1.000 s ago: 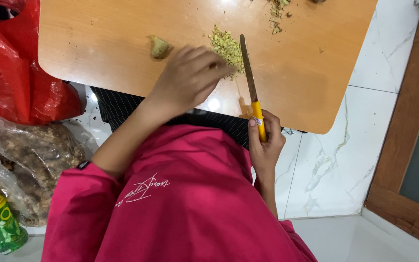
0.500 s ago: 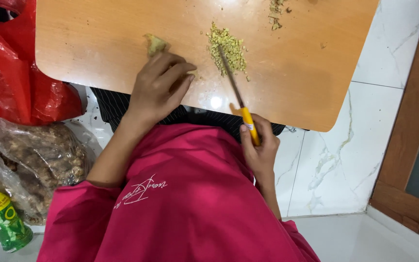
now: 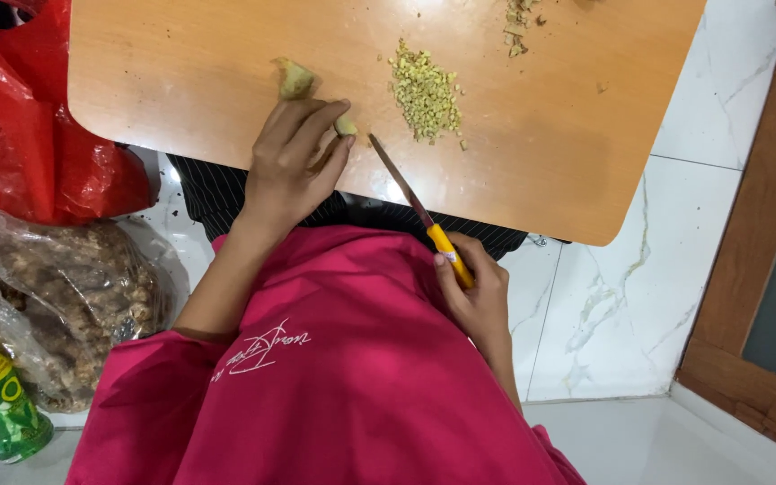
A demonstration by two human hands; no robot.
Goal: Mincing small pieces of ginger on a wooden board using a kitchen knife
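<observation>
Right hand (image 3: 473, 292) nearest, closed round yellow knife handle (image 3: 449, 254); blade (image 3: 399, 178) angled toward left fingers; left hand (image 3: 294, 162) partly curled on wooden board (image 3: 181, 81), fingertips pinching small ginger piece (image 3: 345, 126); larger ginger lump (image 3: 295, 79) just beyond; minced pile (image 3: 424, 92) farther right.
</observation>
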